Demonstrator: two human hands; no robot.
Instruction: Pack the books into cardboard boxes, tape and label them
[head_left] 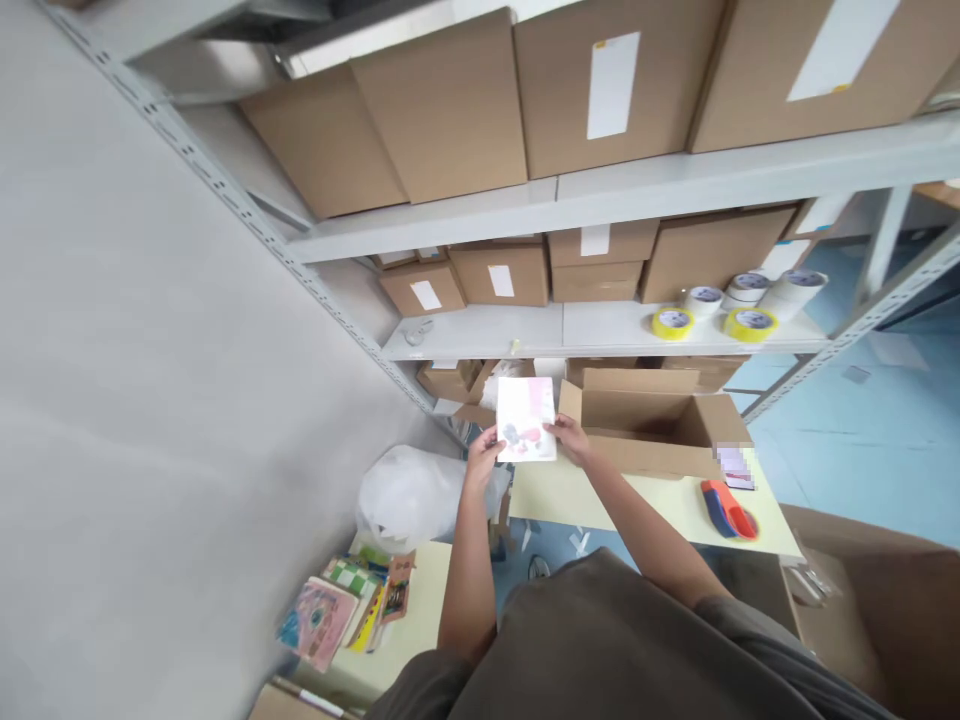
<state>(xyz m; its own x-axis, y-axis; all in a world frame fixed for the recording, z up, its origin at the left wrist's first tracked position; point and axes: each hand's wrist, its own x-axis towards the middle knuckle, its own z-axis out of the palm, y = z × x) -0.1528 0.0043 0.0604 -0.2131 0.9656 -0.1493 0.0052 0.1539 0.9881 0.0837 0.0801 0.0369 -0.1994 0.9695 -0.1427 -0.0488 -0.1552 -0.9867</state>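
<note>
A thin white book (526, 415) with a pink patch and a grey and pink picture on its face is held up in front of me. My left hand (482, 457) grips its lower left edge, thumb on the front. On the opposite edge, my right hand (568, 437) pinches it the same way. Just right of the book, an opened cardboard box (645, 455) with raised flaps stands on the pale yellow table (570, 497). The fingers behind the book are hidden.
Cardboard boxes (442, 110) fill the shelves ahead, with tape rolls (673, 322) on the middle one. A red and blue tape dispenser (727, 508) lies on the table's right. Left are a white plastic-wrapped roll (412, 497) and several books (319, 620). A large carton (885, 610) stands right.
</note>
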